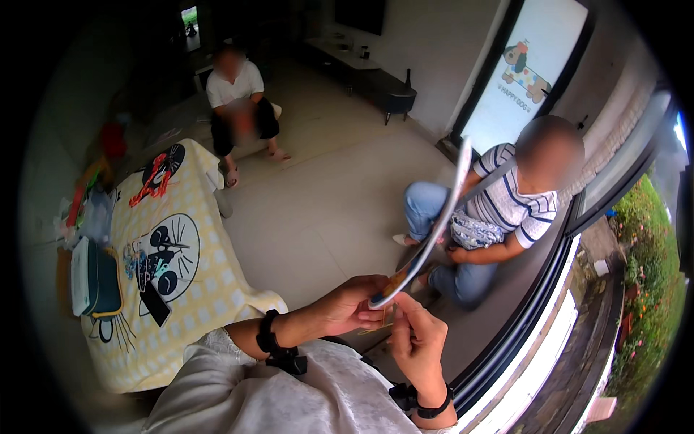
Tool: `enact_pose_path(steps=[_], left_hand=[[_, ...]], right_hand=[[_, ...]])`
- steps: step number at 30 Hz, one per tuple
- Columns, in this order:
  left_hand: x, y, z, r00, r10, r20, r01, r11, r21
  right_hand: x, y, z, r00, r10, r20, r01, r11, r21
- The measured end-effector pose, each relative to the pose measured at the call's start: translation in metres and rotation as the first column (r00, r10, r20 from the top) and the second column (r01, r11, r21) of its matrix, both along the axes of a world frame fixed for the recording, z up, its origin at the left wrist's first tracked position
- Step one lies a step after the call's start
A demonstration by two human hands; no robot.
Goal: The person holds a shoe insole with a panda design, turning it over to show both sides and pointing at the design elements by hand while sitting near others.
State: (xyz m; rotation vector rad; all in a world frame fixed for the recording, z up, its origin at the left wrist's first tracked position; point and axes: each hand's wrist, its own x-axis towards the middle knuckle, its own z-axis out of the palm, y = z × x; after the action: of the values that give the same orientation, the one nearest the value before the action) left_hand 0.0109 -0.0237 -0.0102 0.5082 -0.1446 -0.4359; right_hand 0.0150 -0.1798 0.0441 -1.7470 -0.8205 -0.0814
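Observation:
A long, thin, curved piece with a white edge, shaped like an insole [434, 238], is seen nearly edge-on in front of me. Its near end rests in my left hand [349, 304], gripped between thumb and fingers. Blue and orange-brown patterning shows on the side turned left. My right hand [420, 333] is at the same end, thumb and forefinger pinched together against the edge. Yellow thread [377, 329] hangs below the piece and runs to the right fingertips. Whether a needle is between them is too small to tell.
On my left a table with a yellow checked cloth [217, 282] bears a phone [155, 305], scissors [172, 245], red cord [152, 182] and a dark storage box [103, 279]. One person [482, 211] sits close on the right, another [238, 97] farther back. A sliding-door track [515, 336] runs along my right.

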Motion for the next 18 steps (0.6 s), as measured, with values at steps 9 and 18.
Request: enact_pose_path(steps=[9, 18], left_hand=[[0.000, -0.002, 0.002, 0.924, 0.235, 0.302, -0.349, 0.841, 0.413], [0.005, 0.000, -0.005, 0.818, 0.385, 0.428, -0.575, 0.594, 0.563]], right_hand=[[0.006, 0.001, -0.043, 0.916, 0.066, -0.396, 0.006, 0.984, 0.178], [0.021, 0.000, -0.029, 0.662, -0.432, 0.613, 0.554, 0.832, -0.011]])
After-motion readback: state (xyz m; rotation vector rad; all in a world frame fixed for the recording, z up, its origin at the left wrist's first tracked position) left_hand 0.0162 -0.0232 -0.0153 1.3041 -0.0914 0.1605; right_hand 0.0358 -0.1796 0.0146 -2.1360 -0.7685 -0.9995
